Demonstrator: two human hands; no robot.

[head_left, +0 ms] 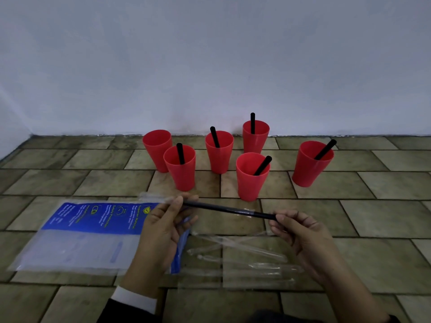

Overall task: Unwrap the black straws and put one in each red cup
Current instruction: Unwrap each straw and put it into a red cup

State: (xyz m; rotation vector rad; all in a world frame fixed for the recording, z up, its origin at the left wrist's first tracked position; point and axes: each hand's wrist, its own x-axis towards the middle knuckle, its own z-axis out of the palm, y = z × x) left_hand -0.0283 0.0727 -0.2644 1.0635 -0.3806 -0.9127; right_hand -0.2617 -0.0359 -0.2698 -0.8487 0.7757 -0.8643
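Both hands up over the tiled floor (pixel 70 180), near its front edge. Blue-printed plastic bag (pixel 93 234) flat on the floor at left. Left hand (pixel 163 227) pinching the clear wrapper end (pixel 154 197) at the left tip of a black straw (pixel 228 209); right hand (pixel 300 231) pinching the straw's right tip. Straw held level in the air, wrapper still partly on. Empty clear wrappers (pixel 240 255) on the floor under it. Toward the wall: six red cups. Far-left cup (pixel 156 150) empty, other five (pixel 181 169) each hold a black straw, rightmost cup (pixel 312 163) stands apart.
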